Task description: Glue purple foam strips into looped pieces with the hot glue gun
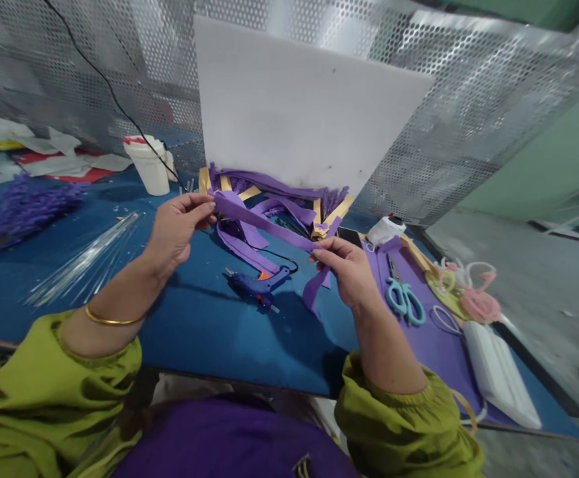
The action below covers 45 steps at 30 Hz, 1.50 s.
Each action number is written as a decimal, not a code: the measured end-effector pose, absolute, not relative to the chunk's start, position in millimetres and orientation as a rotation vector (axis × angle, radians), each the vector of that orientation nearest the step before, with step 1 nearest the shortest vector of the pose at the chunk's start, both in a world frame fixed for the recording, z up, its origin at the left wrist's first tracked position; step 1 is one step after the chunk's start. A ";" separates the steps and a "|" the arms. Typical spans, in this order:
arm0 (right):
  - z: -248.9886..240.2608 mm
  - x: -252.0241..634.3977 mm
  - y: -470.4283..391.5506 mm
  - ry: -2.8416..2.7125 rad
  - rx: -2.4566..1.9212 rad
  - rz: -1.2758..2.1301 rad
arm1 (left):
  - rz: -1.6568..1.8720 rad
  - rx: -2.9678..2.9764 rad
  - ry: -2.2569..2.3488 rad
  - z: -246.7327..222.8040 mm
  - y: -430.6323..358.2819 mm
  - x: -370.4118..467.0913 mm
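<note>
A purple ribbon (269, 226) is stretched between my two hands above the blue table. My left hand (177, 226) pinches its left end, and my right hand (344, 262) pinches it farther along, with a loose tail hanging below. Under the ribbon lies a blue glue gun (259, 285) with an orange trigger, its nozzle pointing left. Behind the held strip are more purple ribbon loops, yellow ribbon bows (319, 222) and sprigs of purple flowers (336, 199). The ribbon partly hides these.
A white board (299, 106) leans on the perforated metal panel. At left are purple flowers (35, 206), clear sticks (90, 259) and a white cup (149, 166). Purple sheets (439, 352) at right carry teal scissors (404, 299), cord coils (479, 304) and a white pack (501, 372).
</note>
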State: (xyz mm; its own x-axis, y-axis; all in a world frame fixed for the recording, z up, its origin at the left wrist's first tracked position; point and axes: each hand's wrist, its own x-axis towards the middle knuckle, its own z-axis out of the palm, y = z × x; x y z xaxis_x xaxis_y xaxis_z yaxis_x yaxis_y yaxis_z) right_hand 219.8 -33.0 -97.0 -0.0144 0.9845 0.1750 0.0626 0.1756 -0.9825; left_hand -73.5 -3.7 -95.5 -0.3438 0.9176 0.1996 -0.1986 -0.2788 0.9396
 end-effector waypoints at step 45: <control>-139.5 187.8 -37.8 -2.886 -0.898 -0.184 | 1.371 0.351 0.869 -88.6 -25.0 -40.1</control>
State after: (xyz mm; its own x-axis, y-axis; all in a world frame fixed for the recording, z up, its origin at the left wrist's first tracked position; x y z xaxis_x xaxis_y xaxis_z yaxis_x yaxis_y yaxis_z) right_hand 187.8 -37.8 -139.5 -0.8184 0.5563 0.1440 0.5701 0.8175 0.0819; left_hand -40.1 -25.0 -88.6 -0.0409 0.9426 -0.3314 -0.7015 0.2091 0.6813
